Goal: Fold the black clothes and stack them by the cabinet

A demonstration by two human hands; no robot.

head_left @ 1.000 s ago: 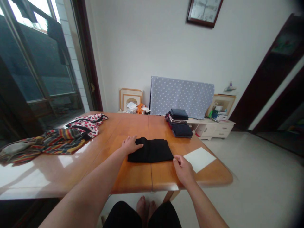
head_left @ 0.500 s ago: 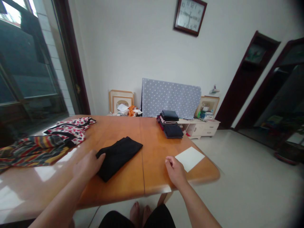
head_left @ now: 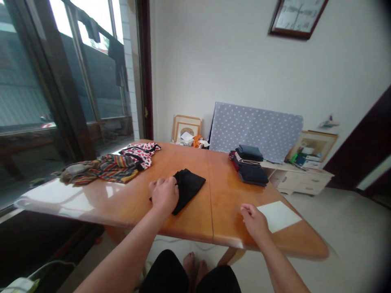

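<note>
A folded black garment [head_left: 190, 188] lies on the wooden table in front of me. My left hand [head_left: 165, 196] covers its left end, fingers curled over the cloth and closed on it. What the garment is, I cannot tell from its folded shape. Farther right, my right hand [head_left: 254, 219] is loosely closed by the table's front edge, with nothing visible in it. Beside that hand lies a sheet of white paper [head_left: 282, 215], partly covered by it.
Folded clothes form a stack [head_left: 249, 165] toward the far right of the table [head_left: 195, 226]. On the far left lie a striped garment [head_left: 114, 167] and a red-and-white patterned one [head_left: 142, 154]. Behind stand a dotted cloth cover [head_left: 256, 128] and a white cabinet [head_left: 301, 181].
The camera view has swung left. My left hand has come further over the black garment's left end, its fingers now curled on the cloth. The right hand stays by the paper.
</note>
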